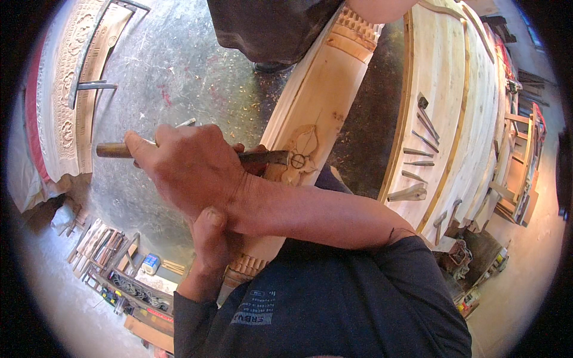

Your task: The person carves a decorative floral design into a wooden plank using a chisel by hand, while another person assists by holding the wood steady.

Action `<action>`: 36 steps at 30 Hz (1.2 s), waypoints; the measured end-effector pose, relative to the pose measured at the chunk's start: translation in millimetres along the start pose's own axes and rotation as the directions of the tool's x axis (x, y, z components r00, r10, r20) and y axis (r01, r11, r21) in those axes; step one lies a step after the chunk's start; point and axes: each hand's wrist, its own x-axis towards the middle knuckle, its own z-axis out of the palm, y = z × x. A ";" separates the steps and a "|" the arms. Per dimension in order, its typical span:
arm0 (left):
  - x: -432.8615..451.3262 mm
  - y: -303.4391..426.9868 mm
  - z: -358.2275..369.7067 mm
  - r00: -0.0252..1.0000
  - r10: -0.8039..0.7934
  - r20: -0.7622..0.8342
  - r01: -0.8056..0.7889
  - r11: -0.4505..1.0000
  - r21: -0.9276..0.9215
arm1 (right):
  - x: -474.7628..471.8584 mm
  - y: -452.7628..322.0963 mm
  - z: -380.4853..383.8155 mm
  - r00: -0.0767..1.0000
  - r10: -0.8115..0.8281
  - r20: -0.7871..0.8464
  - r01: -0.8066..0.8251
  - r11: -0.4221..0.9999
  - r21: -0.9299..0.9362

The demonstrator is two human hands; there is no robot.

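Observation:
My right hand (192, 165) is shut on the wooden handle (114, 150) of a carving chisel, its forearm crossing in front of me. The chisel's dark blade (268, 157) points right, its tip by a circle with a cross (298, 160) drawn on a pale timber beam (329, 76). Around that circle are outlined leaf shapes (306, 139), partly cut. My left hand (209, 230) is beneath the right wrist, thumb up and largely hidden. Its fingers appear around the blade past the right hand. Rows of carved scallops (356, 24) mark the beam's ends.
Another person's dark-trousered leg (273, 31) is at the beam's far end. At right, a plank surface (441, 58) holds several chisels (418, 152), a wooden mallet (406, 192) and a hammer (440, 226). A carved panel (71, 98) stands left; wood chips litter the floor (179, 85).

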 end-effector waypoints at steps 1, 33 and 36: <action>1.9 1.0 -0.6 1.000 -0.001 0.009 0.001 1.000 0.003 | 0.9 0.6 -0.3 1.000 0.009 -0.008 -0.009 1.000 -0.010; 18.2 11.6 8.2 0.999 -0.009 -0.038 0.010 1.000 0.006 | 4.1 3.4 -14.8 0.996 0.026 -0.085 -0.027 0.999 -0.016; -8.8 -0.4 -2.0 0.999 -0.038 -0.022 0.037 0.998 -0.051 | -5.0 -6.6 -12.7 0.969 -0.225 -0.098 0.222 0.974 -0.045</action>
